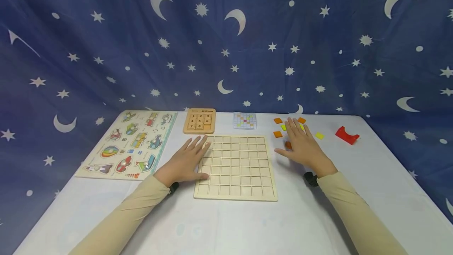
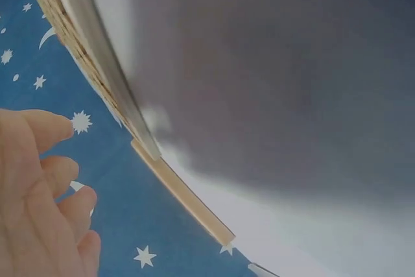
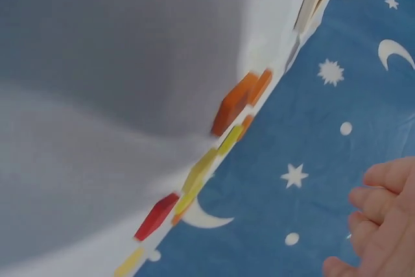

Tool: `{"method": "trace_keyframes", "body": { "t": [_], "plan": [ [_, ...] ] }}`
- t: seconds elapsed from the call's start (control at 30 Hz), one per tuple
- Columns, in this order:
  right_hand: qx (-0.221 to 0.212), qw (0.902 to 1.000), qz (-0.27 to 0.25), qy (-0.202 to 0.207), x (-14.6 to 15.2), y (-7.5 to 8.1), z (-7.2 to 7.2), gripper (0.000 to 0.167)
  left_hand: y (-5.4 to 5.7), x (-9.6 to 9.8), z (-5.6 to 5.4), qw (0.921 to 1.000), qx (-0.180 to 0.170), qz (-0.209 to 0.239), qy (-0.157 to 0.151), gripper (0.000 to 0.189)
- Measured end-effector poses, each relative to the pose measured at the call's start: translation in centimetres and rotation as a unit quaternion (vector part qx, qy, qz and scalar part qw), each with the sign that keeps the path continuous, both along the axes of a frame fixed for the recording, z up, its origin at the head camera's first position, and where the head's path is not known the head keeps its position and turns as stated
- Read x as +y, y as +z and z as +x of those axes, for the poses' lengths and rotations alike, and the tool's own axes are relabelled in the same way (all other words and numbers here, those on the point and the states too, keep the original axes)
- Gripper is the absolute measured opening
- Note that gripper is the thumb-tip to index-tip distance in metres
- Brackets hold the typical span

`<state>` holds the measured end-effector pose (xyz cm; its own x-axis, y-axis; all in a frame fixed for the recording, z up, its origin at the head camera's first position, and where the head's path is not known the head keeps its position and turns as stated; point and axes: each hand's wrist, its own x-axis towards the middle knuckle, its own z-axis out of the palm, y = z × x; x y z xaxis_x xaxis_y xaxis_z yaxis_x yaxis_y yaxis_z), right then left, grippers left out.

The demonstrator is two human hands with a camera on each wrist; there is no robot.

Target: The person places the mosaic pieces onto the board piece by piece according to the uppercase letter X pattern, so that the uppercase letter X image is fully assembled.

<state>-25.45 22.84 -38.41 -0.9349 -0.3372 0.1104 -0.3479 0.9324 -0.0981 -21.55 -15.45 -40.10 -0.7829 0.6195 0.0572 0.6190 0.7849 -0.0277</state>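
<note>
A pale wooden grid board (image 1: 236, 168) lies flat in the middle of the white table, its squares bare. Over its left edge my left hand (image 1: 185, 161) is spread palm down; whether it touches the wood I cannot tell. My right hand (image 1: 304, 146) hovers, fingers extended, over scattered small square tiles, holding nothing. An orange tile (image 1: 277, 134) and a yellow tile (image 1: 319, 135) show beside it, while others are partly covered by it. In the right wrist view a red tile (image 3: 157, 216) stands among the orange and yellow ones.
Left of the board lies a picture knob puzzle (image 1: 136, 145). Behind it are a wooden number slide puzzle (image 1: 199, 121) and a printed grid card (image 1: 245, 121). A red piece with a curved notch (image 1: 347, 135) lies at the right. A star-patterned curtain (image 1: 226, 42) hangs behind the table.
</note>
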Motion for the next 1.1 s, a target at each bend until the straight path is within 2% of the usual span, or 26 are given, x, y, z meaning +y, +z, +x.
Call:
{"method": "trace_keyframes", "body": {
  "t": [0.27,0.63,0.83,1.1],
  "plan": [
    [0.015,0.9998,-0.005,-0.01,2.3,0.4,0.0,0.099,0.1,-0.3,0.3,0.9998,-0.018,-0.009,-0.005,0.096],
    [0.003,0.9961,-0.079,-0.04,5.2,0.7,-0.4,0.099,-0.2,-0.3,0.4,0.9988,-0.04,-0.029,-0.002,0.095],
    [-0.025,0.9916,-0.112,-0.059,6.2,0.5,-0.9,0.097,-0.1,-0.2,0.5,0.9973,-0.063,-0.039,0.006,0.092],
    [-0.058,0.9835,-0.158,-0.066,7.1,-0.1,-1.9,0.083,-0.3,-0.2,0.4,0.9954,-0.076,-0.057,0.014,0.092]
  ]
}}
